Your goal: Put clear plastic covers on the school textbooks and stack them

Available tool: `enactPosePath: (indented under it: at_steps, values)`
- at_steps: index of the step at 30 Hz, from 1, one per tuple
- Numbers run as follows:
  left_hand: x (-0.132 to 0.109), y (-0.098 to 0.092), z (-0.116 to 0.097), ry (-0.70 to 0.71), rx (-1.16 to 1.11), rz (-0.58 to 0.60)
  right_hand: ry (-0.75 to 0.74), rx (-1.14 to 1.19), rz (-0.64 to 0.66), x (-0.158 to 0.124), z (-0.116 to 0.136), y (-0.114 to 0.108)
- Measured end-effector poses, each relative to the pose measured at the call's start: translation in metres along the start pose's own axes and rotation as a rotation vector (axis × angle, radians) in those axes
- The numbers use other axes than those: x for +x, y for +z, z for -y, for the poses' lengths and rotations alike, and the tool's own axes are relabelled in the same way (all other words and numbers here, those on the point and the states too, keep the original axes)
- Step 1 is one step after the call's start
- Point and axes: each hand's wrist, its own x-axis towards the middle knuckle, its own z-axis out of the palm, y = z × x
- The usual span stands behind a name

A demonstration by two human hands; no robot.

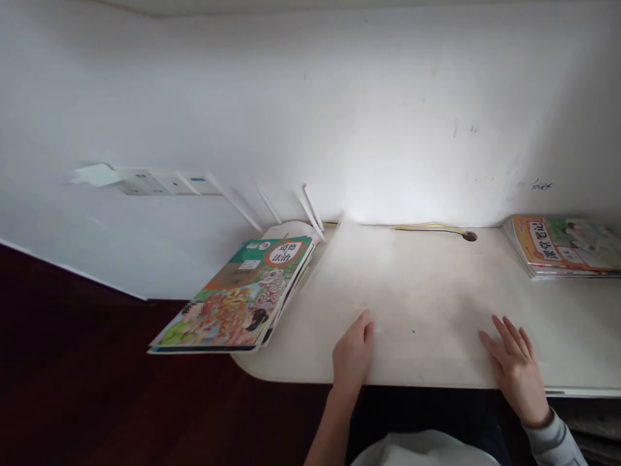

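My left hand (353,349) rests near the front edge of the pale desk (417,285), its fingers curled together; whether anything is inside them is hidden. To the right, my right hand (519,369) lies on the desktop with its fingers spread and nothing held. A stack of books (242,298) with a green and orange illustrated cover sits at the desk's left end, partly over the edge. At the back right lies another stack of books (567,246) with an orange cover. Neither hand touches the books.
White rods (310,210) lean at the back left beside the wall. A yellow cable (431,226) runs along the back edge to a round hole (469,237). Wall sockets (165,182) are at the left, above a dark red floor (121,401).
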Motion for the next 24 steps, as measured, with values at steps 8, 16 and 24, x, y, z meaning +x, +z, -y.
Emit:
enactPosePath:
  at_steps: [8,16,24]
  values:
    - [-0.001,0.0,-0.007,-0.05,0.169,0.083,-0.08,0.059,0.108,0.006,-0.007,-0.002]
    - [0.032,-0.052,0.011,0.161,0.337,-0.197,-0.04,0.186,-0.032,0.0,-0.011,-0.005]
    - [0.073,-0.114,0.059,-0.279,0.772,-0.064,-0.04,0.21,-0.155,-0.001,-0.015,0.007]
